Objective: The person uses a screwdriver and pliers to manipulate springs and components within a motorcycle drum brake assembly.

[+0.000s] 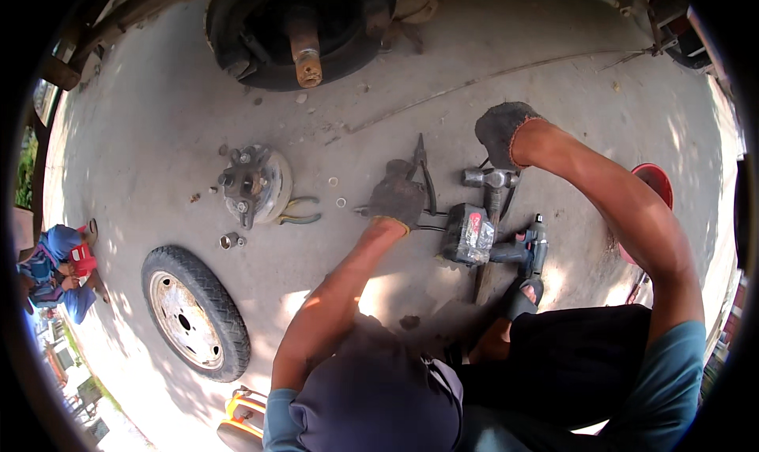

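Note:
My left hand (pixel 398 197), in a dark glove, is closed over the middle of a pair of pliers (pixel 433 214). Their tip pokes out on the hand's left and the handles on its right. Beside its fingers lie needle-nose pliers (pixel 428 175), jaws pointing away. Farther right, my right hand (pixel 500 133), also gloved, is curled above the hammer (pixel 495 178); dark thin handles show just beneath it, and what its fingers hold is hidden. A cordless impact tool (pixel 534 250) with a black battery pack (pixel 470 235) rests on the ground in front of me.
Left of my hands sit a hub with studs (pixel 254 185), yellow-handled pliers (pixel 299 212), sockets (pixel 230 240) and two small rings (pixel 337 192). A wheel (pixel 195 313) lies nearer. An axle end (pixel 307 63) projects at the top; a red bowl (pixel 655 182) stands right. Another person (pixel 57 264) sits far left.

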`<state>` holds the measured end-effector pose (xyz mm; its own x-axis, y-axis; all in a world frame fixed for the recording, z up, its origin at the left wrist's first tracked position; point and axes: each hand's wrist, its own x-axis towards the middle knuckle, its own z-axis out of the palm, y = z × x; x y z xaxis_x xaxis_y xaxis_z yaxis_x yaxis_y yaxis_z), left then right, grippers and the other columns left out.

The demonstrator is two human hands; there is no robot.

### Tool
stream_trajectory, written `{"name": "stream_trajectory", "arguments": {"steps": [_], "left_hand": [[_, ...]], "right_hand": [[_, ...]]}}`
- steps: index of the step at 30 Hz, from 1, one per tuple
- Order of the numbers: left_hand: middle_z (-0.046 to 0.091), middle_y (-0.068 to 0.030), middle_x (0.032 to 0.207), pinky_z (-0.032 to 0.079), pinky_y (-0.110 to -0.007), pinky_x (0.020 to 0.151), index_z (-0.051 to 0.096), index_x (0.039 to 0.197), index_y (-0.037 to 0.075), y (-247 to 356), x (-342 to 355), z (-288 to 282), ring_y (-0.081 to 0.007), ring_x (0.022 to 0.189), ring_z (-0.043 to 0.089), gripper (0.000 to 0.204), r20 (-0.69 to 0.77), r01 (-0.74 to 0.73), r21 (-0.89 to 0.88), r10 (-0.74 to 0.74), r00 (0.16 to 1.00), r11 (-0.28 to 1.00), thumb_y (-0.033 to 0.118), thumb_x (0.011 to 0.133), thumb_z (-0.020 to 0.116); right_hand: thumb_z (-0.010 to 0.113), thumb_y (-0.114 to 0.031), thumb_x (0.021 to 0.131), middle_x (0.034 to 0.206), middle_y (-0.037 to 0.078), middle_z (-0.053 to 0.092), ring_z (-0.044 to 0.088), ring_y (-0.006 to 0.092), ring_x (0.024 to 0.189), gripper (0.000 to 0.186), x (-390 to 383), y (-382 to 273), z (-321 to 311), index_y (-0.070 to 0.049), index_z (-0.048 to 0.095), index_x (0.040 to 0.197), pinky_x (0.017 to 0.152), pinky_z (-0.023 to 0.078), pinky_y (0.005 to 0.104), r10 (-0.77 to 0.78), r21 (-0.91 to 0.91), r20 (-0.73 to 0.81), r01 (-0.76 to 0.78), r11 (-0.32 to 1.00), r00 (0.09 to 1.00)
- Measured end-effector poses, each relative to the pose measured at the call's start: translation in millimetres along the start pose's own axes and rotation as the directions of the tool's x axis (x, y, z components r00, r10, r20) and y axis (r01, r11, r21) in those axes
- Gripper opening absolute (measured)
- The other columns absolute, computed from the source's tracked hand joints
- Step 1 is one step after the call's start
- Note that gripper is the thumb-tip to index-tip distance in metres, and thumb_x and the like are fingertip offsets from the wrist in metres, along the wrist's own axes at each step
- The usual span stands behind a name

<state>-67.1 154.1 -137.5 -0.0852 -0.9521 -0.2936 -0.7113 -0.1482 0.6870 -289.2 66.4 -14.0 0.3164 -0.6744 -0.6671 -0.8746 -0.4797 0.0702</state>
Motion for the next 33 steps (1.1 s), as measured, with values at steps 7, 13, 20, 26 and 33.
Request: {"name": "stream_trajectory", "arguments": {"steps": [7, 13, 20, 26, 33], "left_hand": [[0.061, -0.0025, 0.083, 0.046, -0.028, 0.062, 0.068, 0.121, 0.005, -6, -49, -89, -0.0113, 0.069, 0.055, 0.035, 0.104, 0.128, -0.653, -0.079, 0.991, 0.746, 0.009, 0.087, 0.062], [0.058, -0.0003, 0.087, 0.046, -0.02, 0.062, 0.062, 0.13, -0.001, 55, -91, -136, -0.006, 0.069, 0.052, 0.036, 0.23, 0.472, -0.601, -0.426, 0.875, 0.645, 0.011, 0.096, 0.056], [0.065, -0.0005, 0.096, 0.04, -0.014, 0.056, 0.06, 0.135, -0.002, 13, -71, -60, -0.0015, 0.067, 0.053, 0.037, 0.466, 0.466, -0.884, 0.14, 0.874, 0.037, 0.017, 0.103, 0.06], [0.064, -0.0034, 0.116, 0.05, -0.025, 0.089, 0.059, 0.134, 0.006, 16, -76, -47, -0.0133, 0.105, 0.06, 0.036, 0.148, -0.349, -0.623, 0.544, 0.826, 0.7, 0.031, 0.109, 0.053], [0.064, -0.008, 0.119, 0.047, -0.037, 0.099, 0.06, 0.124, 0.005, -23, -75, -59, -0.0229, 0.116, 0.059, 0.043, 0.299, -0.032, -0.809, 0.457, 0.838, 0.588, 0.041, 0.101, 0.061]], "right_hand": [[0.075, -0.018, 0.08, 0.113, 0.017, 0.074, 0.071, 0.0388, 0.103, 0.037, -16, 63, 24, -0.006, 0.075, 0.114, 0.092, 0.056, 0.0487, -0.006, 0.306, -0.213, 0.073, 0.949, 0.977], [0.08, -0.029, 0.086, 0.09, 0.01, 0.07, 0.064, 0.012, 0.07, 0.04, -28, 0, -15, 0.002, 0.071, 0.11, 0.066, 0.054, 0.0303, 0.064, 0.946, -0.226, 0.203, 0.254, 0.972], [0.076, -0.03, 0.09, 0.08, 0.01, 0.069, 0.064, 0.0133, 0.069, 0.034, -70, -55, -28, 0.003, 0.07, 0.098, 0.065, 0.053, 0.0324, 0.155, 0.944, -0.279, 0.242, 0.223, 0.948], [0.072, -0.032, 0.09, 0.076, 0.015, 0.069, 0.069, 0.0194, 0.07, 0.036, -97, -53, -30, 0.004, 0.069, 0.095, 0.072, 0.055, 0.0371, 0.254, 0.891, -0.285, 0.157, 0.427, 0.924], [0.072, -0.034, 0.092, 0.069, 0.011, 0.064, 0.066, 0.0159, 0.062, 0.038, -91, -32, -41, 0.003, 0.065, 0.093, 0.062, 0.053, 0.0332, 0.5, 0.919, -0.361, 0.209, 0.334, 0.787]]}}
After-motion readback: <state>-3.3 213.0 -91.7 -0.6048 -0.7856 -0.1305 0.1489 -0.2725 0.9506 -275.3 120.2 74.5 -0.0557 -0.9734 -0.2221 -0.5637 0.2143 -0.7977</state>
